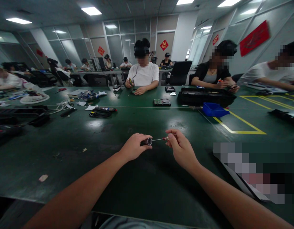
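Note:
My left hand (133,147) is closed around a short dark cylinder (149,141), whose round end with a lighter rim faces right and toward me. In my right hand (182,149) is a small screwdriver (165,138) with a red handle, pinched between thumb and fingers. Its thin metal shaft points left and reaches the cylinder's rim; whether the tip is inside or only touching I cannot tell. Both hands are over the green table (127,194), with the cylinder's body mostly hidden by my left fingers.
Across the table sit a hard drive (162,102), a blue bin (215,110) and a long black tray (206,98). To the left lie a coiled black cable (101,112) and a white fan grille (34,98). A co-worker (145,74) sits opposite.

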{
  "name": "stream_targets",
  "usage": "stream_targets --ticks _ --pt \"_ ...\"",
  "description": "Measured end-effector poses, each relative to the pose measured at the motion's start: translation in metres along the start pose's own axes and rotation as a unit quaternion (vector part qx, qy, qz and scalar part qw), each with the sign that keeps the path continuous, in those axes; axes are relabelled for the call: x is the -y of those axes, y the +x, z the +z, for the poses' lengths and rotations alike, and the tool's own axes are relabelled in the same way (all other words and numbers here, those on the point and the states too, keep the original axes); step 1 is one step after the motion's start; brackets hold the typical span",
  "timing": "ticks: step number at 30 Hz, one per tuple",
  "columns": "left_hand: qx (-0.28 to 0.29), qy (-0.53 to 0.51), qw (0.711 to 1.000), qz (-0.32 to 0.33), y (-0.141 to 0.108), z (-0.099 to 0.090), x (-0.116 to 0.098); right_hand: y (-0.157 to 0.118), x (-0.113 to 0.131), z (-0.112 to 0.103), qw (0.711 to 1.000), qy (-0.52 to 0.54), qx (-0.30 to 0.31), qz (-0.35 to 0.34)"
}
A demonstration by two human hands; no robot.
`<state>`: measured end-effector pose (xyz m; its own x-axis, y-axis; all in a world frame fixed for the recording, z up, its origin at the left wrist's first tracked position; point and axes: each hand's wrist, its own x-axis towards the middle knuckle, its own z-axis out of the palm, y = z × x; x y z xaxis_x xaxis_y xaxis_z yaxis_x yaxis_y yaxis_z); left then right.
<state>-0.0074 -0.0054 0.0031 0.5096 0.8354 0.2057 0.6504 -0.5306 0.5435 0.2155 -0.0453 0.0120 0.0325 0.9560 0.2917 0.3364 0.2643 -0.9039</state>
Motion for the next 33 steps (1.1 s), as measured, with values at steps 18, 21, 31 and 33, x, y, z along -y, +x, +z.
stream_targets --ticks 18,21,31,33 --pt "-0.018 0.065 0.996 0.062 0.006 -0.004 0.006 0.016 -0.016 0.008 0.954 0.261 -0.102 0.108" --pt "-0.009 0.059 0.997 0.055 0.005 -0.002 0.006 0.015 -0.018 0.009 0.967 0.220 -0.091 0.086" --pt "-0.014 0.016 0.999 0.031 0.003 -0.004 0.000 0.009 -0.010 0.011 0.984 0.165 -0.046 0.046" --pt "-0.015 0.015 0.999 0.026 0.003 -0.004 0.000 0.009 -0.008 0.009 0.988 0.147 -0.046 0.033"
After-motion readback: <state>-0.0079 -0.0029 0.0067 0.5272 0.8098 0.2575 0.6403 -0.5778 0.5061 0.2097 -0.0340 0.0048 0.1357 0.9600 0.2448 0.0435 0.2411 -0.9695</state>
